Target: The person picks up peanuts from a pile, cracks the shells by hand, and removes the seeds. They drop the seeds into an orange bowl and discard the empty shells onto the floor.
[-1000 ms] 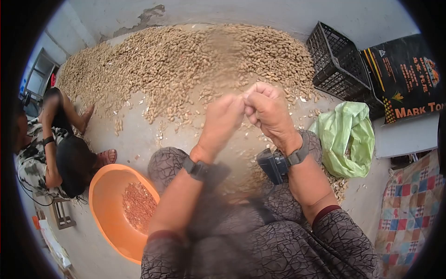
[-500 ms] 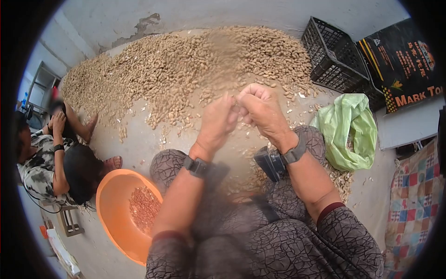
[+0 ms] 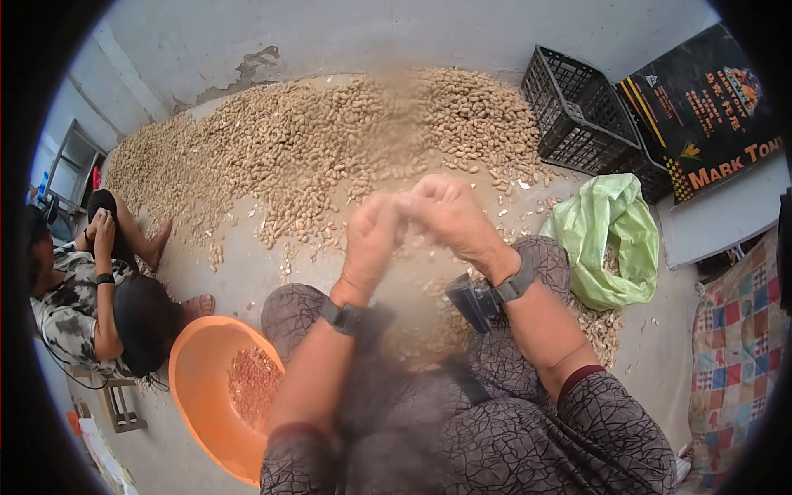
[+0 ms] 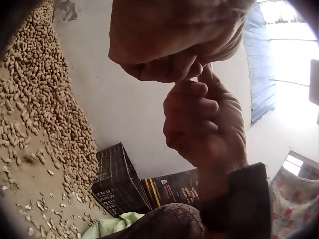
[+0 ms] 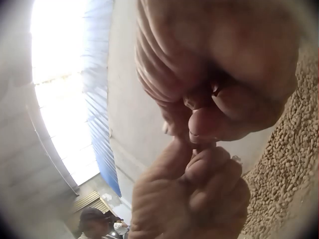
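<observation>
And here we are, right up close: the left hand and right hand meet above the knees, fingers curled, tips pinching a small piece, perhaps a peanut, though blur and shadow make it hard to be sure. Dark bands circle both wrists. Just below, on the left, the orange basin holds reddish kernels; over on the right, the green sack gapes open beside the patterned knee, with shells scattered near it. Out left sits another person, hands together by a bent knee. And across the floor, look at that, unshelled peanuts spread in a great heap against the wall! To their right stands the black crate, with the printed black bag next to it.
</observation>
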Tool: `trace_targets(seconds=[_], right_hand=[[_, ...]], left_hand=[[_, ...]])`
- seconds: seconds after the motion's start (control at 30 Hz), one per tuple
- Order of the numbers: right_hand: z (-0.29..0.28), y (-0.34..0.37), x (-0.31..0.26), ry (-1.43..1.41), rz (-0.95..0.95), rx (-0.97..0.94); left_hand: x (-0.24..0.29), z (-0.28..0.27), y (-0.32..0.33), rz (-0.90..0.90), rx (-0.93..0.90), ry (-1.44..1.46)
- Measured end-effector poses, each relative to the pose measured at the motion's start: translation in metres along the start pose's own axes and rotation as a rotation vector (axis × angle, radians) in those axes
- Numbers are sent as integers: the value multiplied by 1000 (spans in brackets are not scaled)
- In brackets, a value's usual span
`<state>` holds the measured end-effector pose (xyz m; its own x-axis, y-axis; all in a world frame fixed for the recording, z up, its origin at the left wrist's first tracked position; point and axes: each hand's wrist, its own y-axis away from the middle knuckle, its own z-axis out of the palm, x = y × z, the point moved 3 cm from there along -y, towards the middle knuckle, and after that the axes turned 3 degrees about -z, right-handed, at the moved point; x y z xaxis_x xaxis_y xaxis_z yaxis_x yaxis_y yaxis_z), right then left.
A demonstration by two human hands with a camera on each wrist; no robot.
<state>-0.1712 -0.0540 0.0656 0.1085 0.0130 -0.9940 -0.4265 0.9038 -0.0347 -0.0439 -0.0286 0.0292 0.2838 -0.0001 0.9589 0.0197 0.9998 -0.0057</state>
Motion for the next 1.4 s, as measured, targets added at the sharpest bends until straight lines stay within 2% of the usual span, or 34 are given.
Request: trace_targets(seconds=[0.17, 0.23, 0.3, 0.37, 0.43, 0.53, 0.63, 0.7, 0.77, 0.83, 0.93, 1.0, 1.07, 1.13, 1.17, 1.23, 1.27, 1.3, 1.37, 1.4], right_hand=[[10, 1, 2, -50, -23, 12], [15, 1, 5, -45, -19, 13], [19, 0, 7, 19, -102, 17], [18, -2, 6, -14, -45, 20], [16, -3, 7, -36, 5, 23], [16, -4, 10, -26, 50, 29], [19, -3, 3, -9, 39, 63], [20, -2, -5, 182, 4, -60], [17, -3, -2, 238, -23, -62], [15, -5, 1, 298, -56, -64], [11, -6, 0, 387, -97, -65], [10, -7, -6, 261, -52, -120], [1, -6, -19, 271, 19, -189], [-8, -5, -25, 281, 91, -250], [-10, -4, -27, 327, 88, -310], [-13, -4, -25, 371, 88, -364], [-15, -5, -23, 365, 122, -259], [-17, -6, -20, 358, 154, -154], [-15, -6, -18, 368, 165, -133], [-13, -5, -16, 309, 205, -118]], left_hand=[[-13, -2, 2, 106, 35, -45], [-14, -4, 2, 4, 157, 104], [-12, -3, 2, -52, 175, 157], [-8, -4, 2, -106, 187, 204], [-9, -3, 0, -259, 121, 331], [-16, -8, -2, -315, 61, 424], [-13, -8, -3, -363, 80, 411], [-15, -10, -3, -385, 65, 421], [-15, -11, -2, -408, 51, 430], [-11, -6, -1, -447, -91, 451], [-10, -4, -1, -475, -88, 469], [-13, -10, -2, -493, -101, 375], [-12, -15, -2, -509, -116, 279], [7, -2, 4, -291, -483, -380], [10, -5, 6, -293, -489, -381], [9, -5, 15, -436, -778, -420], [12, -5, 13, -433, -659, -418], [13, -3, 13, -436, -663, -418], [21, -7, 4, -342, -333, -105], [21, -6, 4, -338, -335, -108]])
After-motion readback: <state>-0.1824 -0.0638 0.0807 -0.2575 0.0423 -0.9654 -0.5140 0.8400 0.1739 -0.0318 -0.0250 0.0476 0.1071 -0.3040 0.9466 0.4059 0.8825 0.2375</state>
